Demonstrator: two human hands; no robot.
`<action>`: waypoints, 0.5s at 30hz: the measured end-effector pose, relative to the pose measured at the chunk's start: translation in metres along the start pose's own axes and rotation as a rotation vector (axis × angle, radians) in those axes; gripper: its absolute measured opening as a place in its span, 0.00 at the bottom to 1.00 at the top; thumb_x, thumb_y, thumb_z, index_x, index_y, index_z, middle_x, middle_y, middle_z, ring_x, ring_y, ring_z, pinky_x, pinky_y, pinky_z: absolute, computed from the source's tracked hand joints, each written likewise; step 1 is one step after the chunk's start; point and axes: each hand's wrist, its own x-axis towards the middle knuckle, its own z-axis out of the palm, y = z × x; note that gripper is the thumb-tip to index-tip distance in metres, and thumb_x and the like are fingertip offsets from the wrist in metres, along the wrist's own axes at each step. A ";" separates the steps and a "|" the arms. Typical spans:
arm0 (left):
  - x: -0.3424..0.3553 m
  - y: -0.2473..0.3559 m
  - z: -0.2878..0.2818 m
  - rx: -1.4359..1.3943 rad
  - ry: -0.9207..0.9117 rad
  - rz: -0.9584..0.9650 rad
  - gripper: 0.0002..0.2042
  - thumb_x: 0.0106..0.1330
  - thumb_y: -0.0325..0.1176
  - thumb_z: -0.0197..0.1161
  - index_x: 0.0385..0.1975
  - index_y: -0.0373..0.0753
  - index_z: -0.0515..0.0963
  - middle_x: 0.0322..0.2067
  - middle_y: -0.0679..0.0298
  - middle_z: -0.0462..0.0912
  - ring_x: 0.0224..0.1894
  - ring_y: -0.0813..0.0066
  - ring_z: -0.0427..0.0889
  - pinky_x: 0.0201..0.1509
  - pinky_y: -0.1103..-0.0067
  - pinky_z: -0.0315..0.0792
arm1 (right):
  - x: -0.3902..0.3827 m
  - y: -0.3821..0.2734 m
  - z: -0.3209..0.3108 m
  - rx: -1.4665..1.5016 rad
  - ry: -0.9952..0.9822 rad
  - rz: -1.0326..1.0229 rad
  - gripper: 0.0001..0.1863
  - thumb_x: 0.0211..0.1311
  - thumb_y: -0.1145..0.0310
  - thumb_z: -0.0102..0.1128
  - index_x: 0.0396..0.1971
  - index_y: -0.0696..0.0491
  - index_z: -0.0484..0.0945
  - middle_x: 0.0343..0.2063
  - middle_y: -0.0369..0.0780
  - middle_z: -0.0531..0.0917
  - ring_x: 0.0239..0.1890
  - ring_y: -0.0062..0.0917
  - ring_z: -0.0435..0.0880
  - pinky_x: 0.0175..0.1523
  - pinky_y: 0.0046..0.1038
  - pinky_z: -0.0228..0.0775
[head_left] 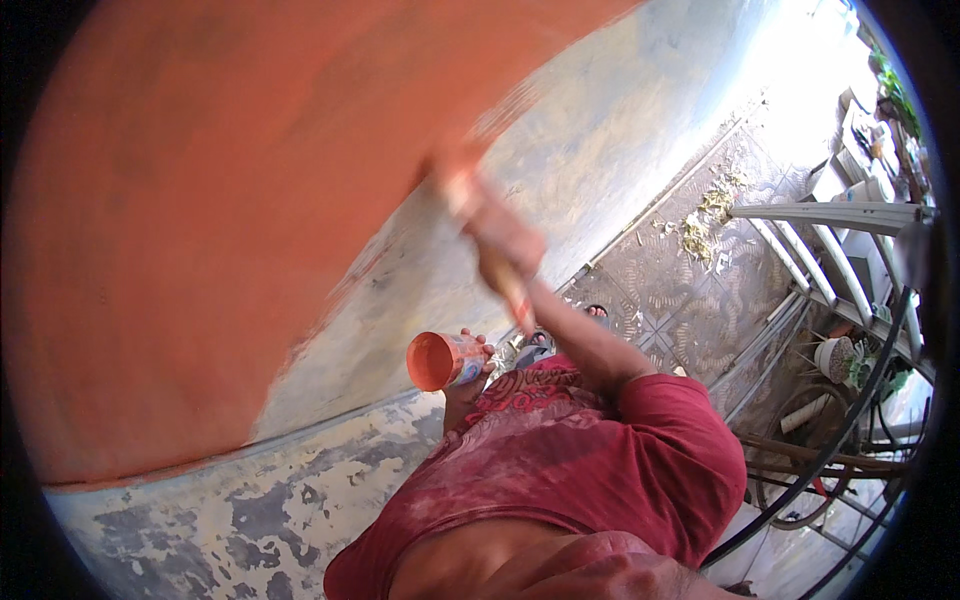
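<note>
Seemingly mid-coat, right hand (513,238) grips paintbrush (460,190) at wall (200,230), left hand (486,352) holds paint cup (457,358) beside it; overlapping strokes likely needed.

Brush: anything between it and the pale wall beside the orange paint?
Nothing visible. The brush, blurred in the right hand, has its bristles at the edge of the orange paint, with the pale wall open alongside. The cup in the left hand sits lower in the picture. Blur hides whether the bristles touch.
</note>
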 end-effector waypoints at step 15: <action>0.040 -0.007 0.010 0.071 -0.135 -0.104 0.30 0.61 0.52 0.62 0.60 0.43 0.69 0.55 0.49 0.71 0.55 0.51 0.69 0.43 0.61 0.75 | 0.110 0.114 -0.155 -0.170 0.614 0.188 0.14 0.70 0.74 0.49 0.53 0.59 0.74 0.51 0.45 0.76 0.44 0.30 0.82 0.34 0.27 0.84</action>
